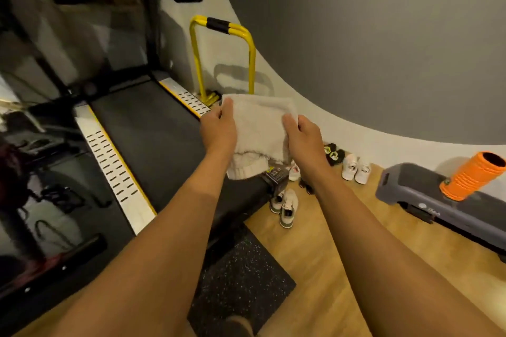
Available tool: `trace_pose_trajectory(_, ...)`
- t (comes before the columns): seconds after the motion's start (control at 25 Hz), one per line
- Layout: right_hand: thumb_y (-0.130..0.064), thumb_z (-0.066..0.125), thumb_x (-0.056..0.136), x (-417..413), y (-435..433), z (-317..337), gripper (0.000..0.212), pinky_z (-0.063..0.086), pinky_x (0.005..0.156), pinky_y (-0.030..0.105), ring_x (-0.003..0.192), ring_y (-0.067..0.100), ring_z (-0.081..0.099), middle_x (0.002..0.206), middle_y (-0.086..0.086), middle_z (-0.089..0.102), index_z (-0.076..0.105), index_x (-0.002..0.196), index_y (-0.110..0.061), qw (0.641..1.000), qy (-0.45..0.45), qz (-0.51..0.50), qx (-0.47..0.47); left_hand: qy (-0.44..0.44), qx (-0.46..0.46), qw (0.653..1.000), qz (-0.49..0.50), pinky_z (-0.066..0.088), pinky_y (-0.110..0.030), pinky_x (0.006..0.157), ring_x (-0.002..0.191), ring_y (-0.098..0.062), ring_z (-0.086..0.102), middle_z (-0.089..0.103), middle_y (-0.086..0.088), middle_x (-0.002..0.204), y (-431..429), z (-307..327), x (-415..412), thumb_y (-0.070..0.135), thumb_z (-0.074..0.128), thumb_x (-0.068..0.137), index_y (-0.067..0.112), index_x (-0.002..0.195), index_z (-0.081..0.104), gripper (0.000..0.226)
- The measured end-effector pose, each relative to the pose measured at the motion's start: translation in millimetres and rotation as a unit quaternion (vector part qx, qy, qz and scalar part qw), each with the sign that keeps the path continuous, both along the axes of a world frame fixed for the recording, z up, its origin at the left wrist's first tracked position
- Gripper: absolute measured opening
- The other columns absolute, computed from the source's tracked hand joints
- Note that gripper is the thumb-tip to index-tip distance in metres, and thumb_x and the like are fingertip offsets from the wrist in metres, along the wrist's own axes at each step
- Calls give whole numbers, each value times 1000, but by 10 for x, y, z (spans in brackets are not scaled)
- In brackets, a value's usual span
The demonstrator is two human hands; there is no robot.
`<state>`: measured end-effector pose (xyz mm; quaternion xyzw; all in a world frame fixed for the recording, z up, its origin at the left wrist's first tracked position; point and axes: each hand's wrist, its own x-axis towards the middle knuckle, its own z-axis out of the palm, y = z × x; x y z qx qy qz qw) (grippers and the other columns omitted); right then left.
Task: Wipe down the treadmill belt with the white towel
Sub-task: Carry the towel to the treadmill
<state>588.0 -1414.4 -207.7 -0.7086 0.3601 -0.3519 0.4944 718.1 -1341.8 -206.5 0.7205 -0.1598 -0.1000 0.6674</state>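
Treadmill belt (153,128) runs dark from ten o'clock toward the centre of my head view, flanked by silver side rails (112,164). Both my hands hold the white towel (260,128) up in the air above the belt's rear end, not touching it: my left hand (219,128) pinches its upper left corner, my right hand (301,137) grips the right edge. Its lower part hangs bunched. That loose fold could, I judge, snag on the rear corner or drop among the sneakers (286,206) at four o'clock of the towel if my pinch slips.
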Motion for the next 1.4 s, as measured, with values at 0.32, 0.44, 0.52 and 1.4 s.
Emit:
trace_pose_trajectory(0.32,-35,52,93,1369,-133,-42,36,31,59,33,63,13,39,64,-1,42,43,64,-16,987,-19,159,-2,1,-13,984,178,23,-29,51,55,-10,26,32,-1,57,311,-146,1049,38,51,96,13,58,36,48)
trace_pose_trajectory(0.44,-37,55,91,1883,-228,-50,37,27,57,31,61,13,34,64,1,37,42,66,-13,981,-20,193,-12,-8,-12,978,208,21,-28,50,49,-9,23,26,4,51,294,-155,1482,37,53,95,18,53,27,53)
trace_pose_trajectory(0.52,-38,55,90,2261,-326,-10,36,28,58,33,62,14,35,66,3,39,45,68,-11,979,-19,202,-4,-8,-7,975,223,21,-29,50,48,-10,23,25,5,50,227,-126,1806,39,52,95,18,53,28,53)
trace_pose_trajectory(1.4,-35,53,95,5109,-1354,442,37,29,46,20,49,2,34,61,-5,40,40,64,-19,944,-53,325,10,-32,80,935,343,31,-35,59,67,-18,41,47,-4,74,-640,366,4173,32,42,98,9,75,48,33)
